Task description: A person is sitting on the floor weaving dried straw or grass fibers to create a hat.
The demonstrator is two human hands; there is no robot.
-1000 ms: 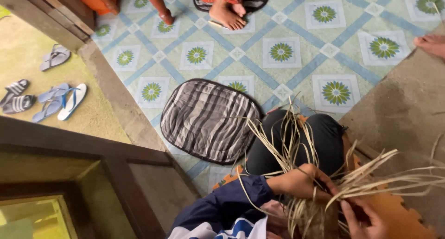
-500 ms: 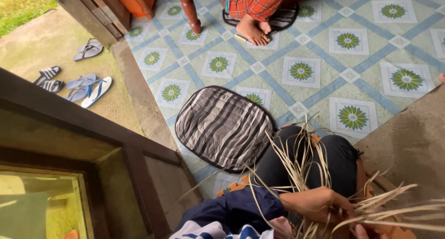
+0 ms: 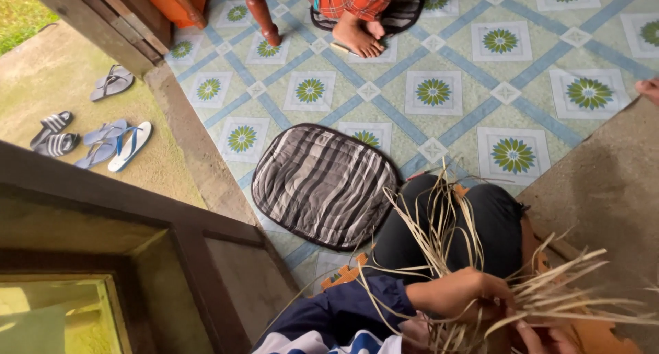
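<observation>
We have our left hand (image 3: 460, 292) clenched around pale dried straw strips (image 3: 439, 237) over our lap; our right hand (image 3: 542, 337), barely visible, pinches more strands; no woven section shows yet, so most remains.

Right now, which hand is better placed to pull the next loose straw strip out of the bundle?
Left, probably. The left hand lies on the straw strips fanning over the knee, fingers among them. The right hand is mostly cut off at the frame's bottom edge, seemingly pinching the bundle.
</observation>
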